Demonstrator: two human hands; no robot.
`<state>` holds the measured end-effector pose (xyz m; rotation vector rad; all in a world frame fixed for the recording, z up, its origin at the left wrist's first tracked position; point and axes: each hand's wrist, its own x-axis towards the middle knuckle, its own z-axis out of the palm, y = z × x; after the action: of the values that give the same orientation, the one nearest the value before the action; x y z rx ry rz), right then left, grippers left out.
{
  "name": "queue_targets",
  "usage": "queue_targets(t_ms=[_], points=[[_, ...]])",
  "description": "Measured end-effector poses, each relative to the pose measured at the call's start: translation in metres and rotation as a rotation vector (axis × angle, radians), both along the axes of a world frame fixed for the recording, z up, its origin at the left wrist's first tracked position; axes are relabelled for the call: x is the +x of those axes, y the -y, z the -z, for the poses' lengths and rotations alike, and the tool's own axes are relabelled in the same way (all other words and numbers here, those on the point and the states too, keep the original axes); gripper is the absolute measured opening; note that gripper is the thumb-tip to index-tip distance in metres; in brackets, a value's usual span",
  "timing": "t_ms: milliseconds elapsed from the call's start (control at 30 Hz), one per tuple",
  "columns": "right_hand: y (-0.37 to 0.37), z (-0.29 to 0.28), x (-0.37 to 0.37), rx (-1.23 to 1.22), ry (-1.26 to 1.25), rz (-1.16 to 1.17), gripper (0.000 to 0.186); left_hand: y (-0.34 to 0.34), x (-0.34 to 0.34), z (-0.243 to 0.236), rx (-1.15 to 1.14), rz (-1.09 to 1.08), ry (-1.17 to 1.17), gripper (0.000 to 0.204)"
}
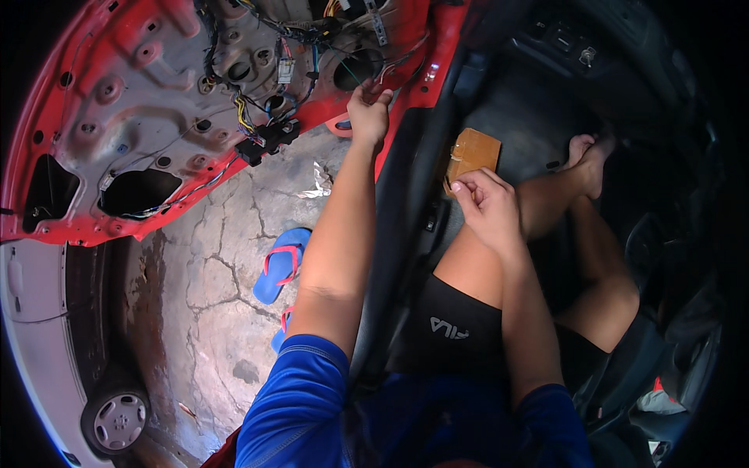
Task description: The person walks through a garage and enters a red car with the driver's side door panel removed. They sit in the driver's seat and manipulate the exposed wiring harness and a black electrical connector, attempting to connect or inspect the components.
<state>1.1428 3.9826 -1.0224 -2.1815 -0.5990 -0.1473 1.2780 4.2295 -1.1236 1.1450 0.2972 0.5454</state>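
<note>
Seemingly wiring step: left hand [370, 118], 12 o'clock, by green wire [343, 64] at red door [160, 113], pinch unclear; right hand [491, 209], toward 3 o'clock, fingers curled, hold unclear. Next, likely: steady wire grip.

I see the cracked concrete floor [183, 273] brightly lit — nearly blown out in one patch — while the car footwell [534, 113] sinks into shadow; the parked car [35, 281] bows along the black fisheye rim.
</note>
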Motion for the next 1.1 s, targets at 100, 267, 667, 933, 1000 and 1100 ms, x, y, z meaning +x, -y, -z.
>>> queue_targets(t_ms=[100, 267, 667, 933, 1000, 1100], points=[[-0.004, 0.001, -0.001, -0.028, 0.024, -0.015, 0.012, -0.001, 0.009, -0.008, -0.056, 0.069, -0.084, 0.039], [0.000, 0.001, 0.000, -0.115, 0.001, 0.004, 0.013, 0.015, 0.005, -0.027, -0.081, -0.003, -0.041, 0.019], [0.001, 0.003, -0.001, -0.041, 0.062, -0.026, 0.010, 0.048, -0.004, -0.037, 0.026, -0.252, 0.217, 0.021], [0.002, -0.003, -0.003, -0.066, 0.028, -0.006, 0.011, 0.061, -0.013, -0.029, -0.074, -0.256, 0.124, 0.018], [0.001, -0.004, -0.003, -0.043, 0.035, -0.011, 0.011, 0.064, -0.020, -0.020, -0.068, -0.281, 0.093, 0.019], [-0.002, -0.006, -0.005, -0.034, 0.068, -0.028, 0.012, 0.062, -0.032, -0.004, -0.051, -0.372, 0.179, 0.026]])
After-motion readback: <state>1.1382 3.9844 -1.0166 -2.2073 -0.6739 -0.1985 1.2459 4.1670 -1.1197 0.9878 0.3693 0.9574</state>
